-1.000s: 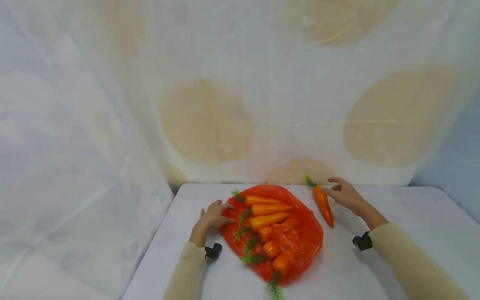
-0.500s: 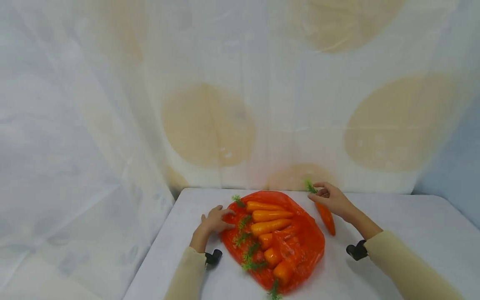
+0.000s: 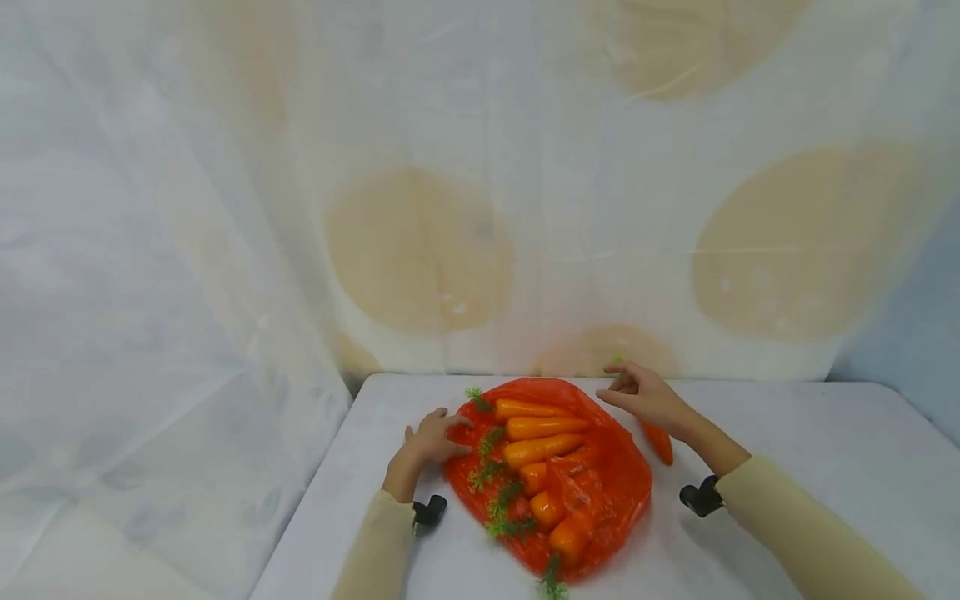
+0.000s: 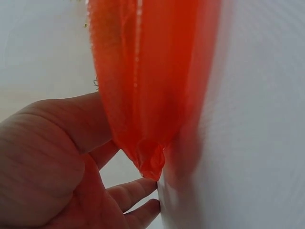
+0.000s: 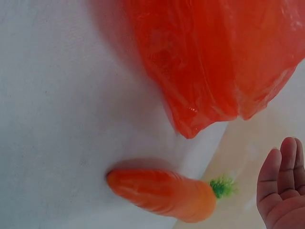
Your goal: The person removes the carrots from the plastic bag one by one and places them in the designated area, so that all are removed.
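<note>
My left hand [image 3: 433, 437] is at the left side of a red plastic bag [image 3: 630, 487], fingers spread and thumb apart from the index finger over its edge. In the left wrist view the bag's crumpled corner [image 4: 151, 164] hides the thumb tip. Several orange carrots [image 3: 543, 427] with green leafy tops lie in the bag, the nearer ones partly covered by its film. My right hand [image 3: 651, 400] hovers past the bag's far right edge, fingers extended, holding nothing. Below it a loose carrot [image 5: 167, 193] lies on the table, its upper part hidden by the hand in the head view.
The white table [image 3: 810, 467] ends at a hanging white sheet [image 3: 585, 200] with tan blotches. More pale sheeting [image 3: 150, 333] hangs along the left. Each wrist carries a small black device [image 3: 430, 510].
My right hand has moved left over the loose carrot's leafy end toward the bag. The carrot has stayed on the table, and my left hand remains at the bag's edge.
</note>
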`<act>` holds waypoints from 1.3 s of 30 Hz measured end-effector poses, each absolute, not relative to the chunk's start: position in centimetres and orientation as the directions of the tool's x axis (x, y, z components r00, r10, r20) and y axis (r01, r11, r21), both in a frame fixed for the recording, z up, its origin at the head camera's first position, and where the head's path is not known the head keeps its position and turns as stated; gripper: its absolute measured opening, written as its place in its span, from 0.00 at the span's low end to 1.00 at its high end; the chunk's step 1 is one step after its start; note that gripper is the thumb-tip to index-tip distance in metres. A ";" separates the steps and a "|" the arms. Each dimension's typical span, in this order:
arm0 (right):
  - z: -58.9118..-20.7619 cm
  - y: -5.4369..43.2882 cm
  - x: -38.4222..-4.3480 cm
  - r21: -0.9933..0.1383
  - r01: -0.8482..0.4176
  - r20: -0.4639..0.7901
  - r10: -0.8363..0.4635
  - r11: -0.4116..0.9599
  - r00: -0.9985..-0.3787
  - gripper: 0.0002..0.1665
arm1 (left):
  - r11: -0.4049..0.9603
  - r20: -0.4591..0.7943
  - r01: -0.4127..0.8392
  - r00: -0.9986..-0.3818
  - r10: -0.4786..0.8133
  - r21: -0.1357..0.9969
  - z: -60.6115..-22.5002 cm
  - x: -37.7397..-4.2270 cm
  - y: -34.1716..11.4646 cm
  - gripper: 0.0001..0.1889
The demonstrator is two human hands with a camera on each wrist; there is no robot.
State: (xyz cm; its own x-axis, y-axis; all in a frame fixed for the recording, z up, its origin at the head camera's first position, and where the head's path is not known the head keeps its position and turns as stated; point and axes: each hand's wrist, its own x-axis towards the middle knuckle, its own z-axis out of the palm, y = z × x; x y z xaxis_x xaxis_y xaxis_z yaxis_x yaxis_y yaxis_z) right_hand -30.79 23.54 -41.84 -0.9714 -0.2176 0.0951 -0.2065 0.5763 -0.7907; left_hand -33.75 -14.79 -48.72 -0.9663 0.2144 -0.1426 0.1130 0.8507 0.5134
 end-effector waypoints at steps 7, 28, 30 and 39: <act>-41.8 22.9 -30.9 -0.783 -0.216 0.102 -0.222 0.583 -0.970 0.36 | 0.846 -0.140 0.118 -0.965 0.221 0.520 -48.5 -33.9 -14.8 0.19; -43.2 20.2 -31.5 -0.769 -0.306 0.126 -0.336 0.561 -0.934 0.33 | 0.860 -0.126 0.144 -0.964 0.233 0.490 -48.3 -33.6 -14.5 0.19; -43.3 19.9 -31.4 -0.758 -0.323 0.132 -0.351 0.567 -0.927 0.32 | 0.859 -0.127 0.144 -0.964 0.235 0.492 -48.3 -33.6 -14.5 0.19; -43.7 18.4 -31.1 -0.768 -0.376 0.145 -0.431 0.518 -0.890 0.28 | 0.860 -0.136 0.130 -0.965 0.224 0.493 -48.7 -33.6 -14.5 0.19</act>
State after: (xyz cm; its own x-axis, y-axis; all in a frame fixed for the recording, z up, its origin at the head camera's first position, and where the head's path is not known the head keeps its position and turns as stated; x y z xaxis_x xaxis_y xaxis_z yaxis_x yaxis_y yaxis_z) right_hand -31.13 18.39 -43.66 -0.8904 -0.4314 0.1449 -0.3760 0.5180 -0.7683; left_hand -33.60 -14.51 -48.70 -0.9650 0.2242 -0.1361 0.1303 0.8603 0.4928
